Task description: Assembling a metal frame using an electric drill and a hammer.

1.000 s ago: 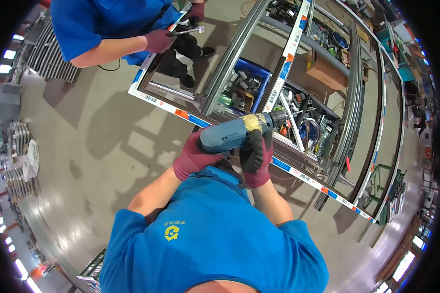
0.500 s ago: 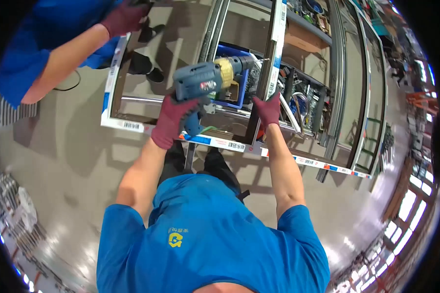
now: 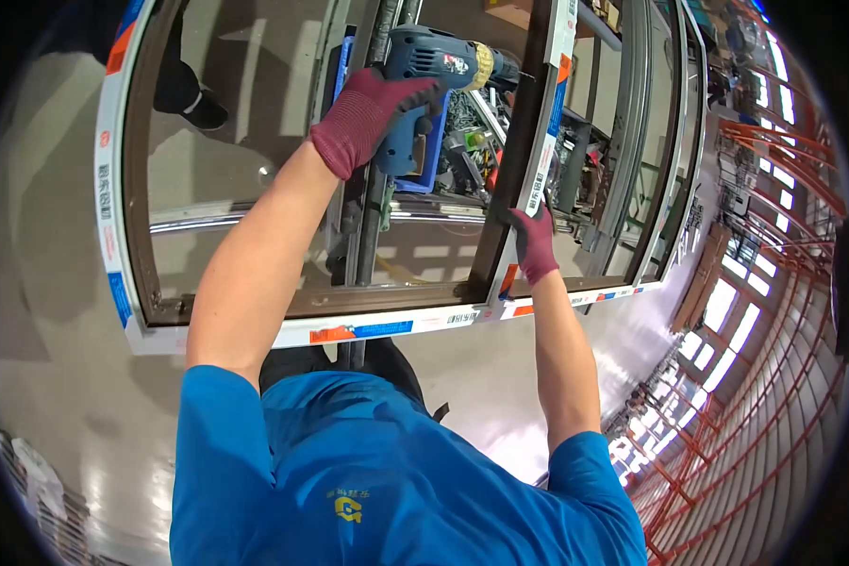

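Larger in view than half a second ago, the frame (image 3: pixel 387 297) has shifted down and left, partly perhaps because the wearer has leaned in; its near rail lies on the body side of all the fingers. Out past the left fingers, the co-worker's gloved hand has dropped from sight, though a dark shoe (image 3: pixel 206 113) shows. The brown bar (image 3: pixel 516 141) runs outward from that rail, passing at the right fingers. The blue bin (image 3: pixel 436 156) sits below and just right of the left fingers.

The drill (image 3: pixel 434 58) has moved farther out along the bar, away from the right hand, with the left arm stretched after it. Its body is just beyond the left fingers. The left hand (image 3: pixel 368 123) wraps the top of the handle, fingers curled around it. The right hand (image 3: pixel 536 241) remains on the bar, thumb and finger apart; whether the hidden fingers grip beneath, I cannot tell. The chuck (image 3: pixel 507 74) points at the bar, so the work seems centred well beyond the right fingers; contact is unclear.
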Tool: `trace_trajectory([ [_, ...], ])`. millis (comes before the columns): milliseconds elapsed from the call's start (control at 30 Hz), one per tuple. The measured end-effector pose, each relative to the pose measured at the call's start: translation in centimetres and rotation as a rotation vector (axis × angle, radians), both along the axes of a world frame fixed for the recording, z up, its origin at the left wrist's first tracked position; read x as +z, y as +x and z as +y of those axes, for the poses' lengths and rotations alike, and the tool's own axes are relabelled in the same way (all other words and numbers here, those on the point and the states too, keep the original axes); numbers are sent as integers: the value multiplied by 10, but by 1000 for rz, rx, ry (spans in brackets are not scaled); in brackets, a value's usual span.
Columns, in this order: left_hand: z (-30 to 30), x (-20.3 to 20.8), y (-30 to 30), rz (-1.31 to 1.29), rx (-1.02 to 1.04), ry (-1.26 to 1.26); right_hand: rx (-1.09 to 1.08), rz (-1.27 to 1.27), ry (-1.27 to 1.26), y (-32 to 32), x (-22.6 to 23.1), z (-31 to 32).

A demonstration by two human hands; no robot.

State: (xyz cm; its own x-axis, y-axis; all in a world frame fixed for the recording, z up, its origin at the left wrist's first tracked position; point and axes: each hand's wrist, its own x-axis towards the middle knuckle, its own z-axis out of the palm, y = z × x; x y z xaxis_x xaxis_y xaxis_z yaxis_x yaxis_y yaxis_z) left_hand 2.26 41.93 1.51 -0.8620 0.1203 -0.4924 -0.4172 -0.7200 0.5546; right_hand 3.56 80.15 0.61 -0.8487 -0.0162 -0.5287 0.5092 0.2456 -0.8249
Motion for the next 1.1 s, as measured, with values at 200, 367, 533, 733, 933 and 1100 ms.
trace_trajectory([
  [200, 5, -25, -21, -53, -14, -8, -9, -23, 41, -2, -1, 2],
  [367, 7, -34, -23, -74, -39, -88, -68, -57, 39, 4, -2, 6],
  [533, 5, -32, -26, -100, -63, -76, -28, -17, 113, 3, 11, -6],
  [733, 10, -35, -32, -93, -72, -132, -14, 1, 149, -3, 14, -6],
  [933, 5, -30, -27, -52, -87, -101, 41, 10, 189, -1, 17, -6],
  [1100, 8, -34, -26, -43, -57, -39, -12, 1, 136, 1, 17, -10],
])
